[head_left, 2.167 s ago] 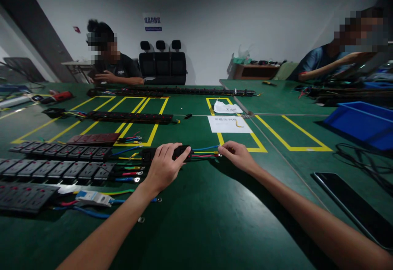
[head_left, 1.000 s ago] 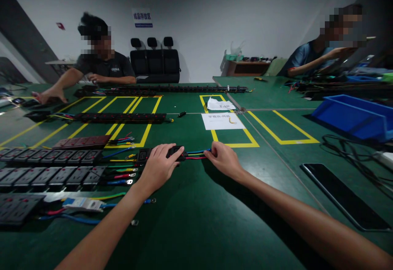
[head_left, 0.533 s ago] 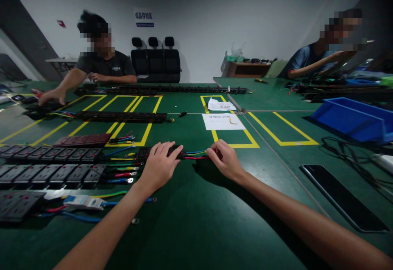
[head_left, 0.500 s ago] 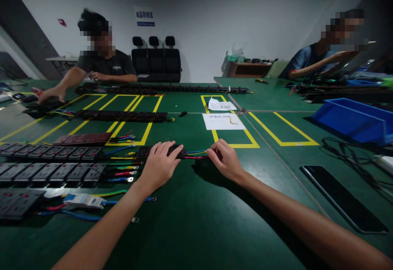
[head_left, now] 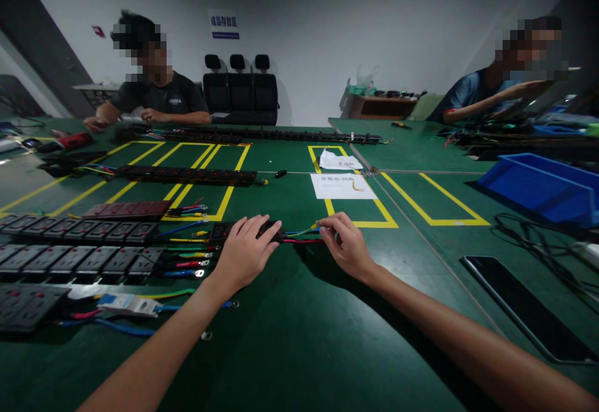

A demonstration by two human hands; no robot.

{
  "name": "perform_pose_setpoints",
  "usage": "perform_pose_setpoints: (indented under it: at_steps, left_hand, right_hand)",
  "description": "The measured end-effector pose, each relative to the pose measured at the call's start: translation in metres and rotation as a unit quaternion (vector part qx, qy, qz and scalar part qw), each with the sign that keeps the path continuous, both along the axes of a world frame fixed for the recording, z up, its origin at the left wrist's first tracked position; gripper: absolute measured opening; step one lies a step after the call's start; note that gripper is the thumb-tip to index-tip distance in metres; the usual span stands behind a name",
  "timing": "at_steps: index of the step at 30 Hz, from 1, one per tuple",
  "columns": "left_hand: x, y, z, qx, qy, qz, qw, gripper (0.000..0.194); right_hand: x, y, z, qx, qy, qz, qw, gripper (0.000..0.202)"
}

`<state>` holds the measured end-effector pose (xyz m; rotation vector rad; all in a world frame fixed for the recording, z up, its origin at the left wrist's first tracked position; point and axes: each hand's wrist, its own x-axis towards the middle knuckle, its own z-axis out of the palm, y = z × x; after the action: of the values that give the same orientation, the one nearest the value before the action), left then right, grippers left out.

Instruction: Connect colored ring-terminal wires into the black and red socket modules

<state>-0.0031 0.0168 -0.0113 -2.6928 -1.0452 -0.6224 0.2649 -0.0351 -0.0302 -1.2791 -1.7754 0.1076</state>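
My left hand [head_left: 248, 250] lies over a black socket module [head_left: 219, 231], its fingers wrapped over the right end. Blue, yellow-green and red wires [head_left: 299, 235] run out of that end to the right. My right hand [head_left: 345, 243] pinches the wire ends between thumb and fingers; a yellow-sleeved tip shows just above the fingertips. Left of my left hand lie rows of black socket strips [head_left: 107, 259] with coloured wires ending in ring terminals [head_left: 201, 263]. A dark red strip [head_left: 126, 210] lies behind them.
Long black strips [head_left: 187, 175] lie across yellow tape frames. A white paper sheet [head_left: 344, 186] lies beyond my right hand. On the right are a phone [head_left: 524, 306], black cables [head_left: 538, 243] and a blue bin [head_left: 543, 187]. Two people sit across the green table [head_left: 290, 349].
My right hand has shifted slightly right, and the yellow-sleeved wire tip now stands above its fingertips. The person at the left has drawn an outstretched arm back.
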Motion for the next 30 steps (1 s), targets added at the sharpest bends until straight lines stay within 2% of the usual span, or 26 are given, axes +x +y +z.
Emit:
perform_pose_setpoints:
  at_steps: [3, 7, 12, 16, 19, 21, 27, 30]
  left_hand:
    - [0.0, 0.0, 0.0, 0.001, -0.005, -0.005, 1.0, 0.042]
    - [0.001, 0.0, 0.0, 0.006, 0.001, -0.005, 1.0, 0.042]
    - [0.001, 0.0, -0.001, 0.005, -0.001, -0.009, 1.0, 0.042]
    - [0.0, 0.0, 0.0, 0.004, -0.005, -0.008, 1.0, 0.041]
    - [0.0, 0.0, 0.001, -0.001, -0.002, -0.008, 1.0, 0.042]
    - [0.0, 0.0, 0.002, -0.003, -0.001, -0.009, 1.0, 0.042]
    - [0.0, -0.001, 0.003, -0.003, 0.003, -0.008, 1.0, 0.042]
    - [0.0, -0.001, 0.004, -0.006, 0.009, -0.006, 1.0, 0.043]
  right_hand:
    - [-0.001, -0.003, -0.003, -0.003, -0.048, 0.044, 0.998, 0.036]
    - [-0.003, -0.008, 0.0, -0.035, -0.165, 0.084, 0.982, 0.059]
    - [-0.007, -0.009, 0.002, -0.048, -0.213, 0.075, 0.973, 0.062]
    - [-0.006, -0.008, -0.001, -0.029, -0.132, 0.054, 0.989, 0.053]
    - [-0.003, -0.005, -0.001, -0.019, -0.031, 0.015, 0.999, 0.032]
    - [-0.001, -0.003, 0.001, -0.042, 0.018, 0.002, 0.999, 0.023]
    - [0.002, 0.006, 0.003, -0.134, 0.06, 0.02, 0.989, 0.03]
    - [0.004, 0.011, -0.001, -0.167, 0.117, 0.03, 0.979, 0.03]
